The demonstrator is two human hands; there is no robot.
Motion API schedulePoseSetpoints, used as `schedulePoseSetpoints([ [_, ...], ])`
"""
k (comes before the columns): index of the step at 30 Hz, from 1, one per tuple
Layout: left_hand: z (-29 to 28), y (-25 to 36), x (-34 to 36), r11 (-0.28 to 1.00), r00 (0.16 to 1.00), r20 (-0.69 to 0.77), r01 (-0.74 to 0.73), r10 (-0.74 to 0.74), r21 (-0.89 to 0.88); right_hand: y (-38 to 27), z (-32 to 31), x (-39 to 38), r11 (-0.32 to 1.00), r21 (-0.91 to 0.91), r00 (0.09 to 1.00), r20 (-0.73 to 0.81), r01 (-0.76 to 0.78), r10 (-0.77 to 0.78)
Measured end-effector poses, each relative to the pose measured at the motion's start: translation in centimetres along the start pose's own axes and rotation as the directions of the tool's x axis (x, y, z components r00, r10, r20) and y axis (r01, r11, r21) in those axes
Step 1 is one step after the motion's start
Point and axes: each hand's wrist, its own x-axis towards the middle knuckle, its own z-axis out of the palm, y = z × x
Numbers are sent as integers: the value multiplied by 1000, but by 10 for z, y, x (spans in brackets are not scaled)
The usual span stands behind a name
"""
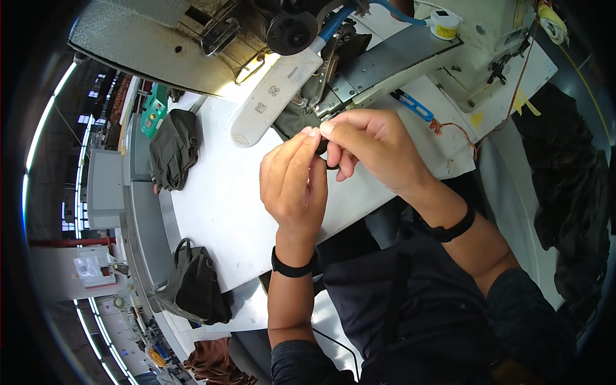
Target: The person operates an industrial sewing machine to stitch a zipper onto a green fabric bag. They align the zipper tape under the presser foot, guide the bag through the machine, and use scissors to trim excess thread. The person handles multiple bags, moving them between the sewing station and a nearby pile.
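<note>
My left hand (292,179) and my right hand (378,144) meet at their fingertips just in front of the sewing machine's needle area (326,102). Both are closed in a pinch; whatever lies between the fingertips is too small or hidden to name. A dark looped strip (323,147) shows partly between the hands, mostly covered by fingers. Behind the left fingertips, a piece of dark green fabric (298,119) lies by the presser foot. Each wrist wears a black band.
The sewing machine head (160,42) and its pale rounded guard (269,99) overhang the white table (224,212). A blue tool (414,104) lies right of the machine bed. Dark bags (174,149) stand along the left edge, and dark fabric (558,167) hangs at the right.
</note>
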Motion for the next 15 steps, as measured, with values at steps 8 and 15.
schedulePoseSetpoints([
  [8,6,-3,-7,992,995,-19,92,-94,-89,10,14,-1,987,162,993,-116,18,1],
  [15,6,4,1,994,995,39,94,-96,47,25,31,1,971,-60,924,-300,230,-237],
])
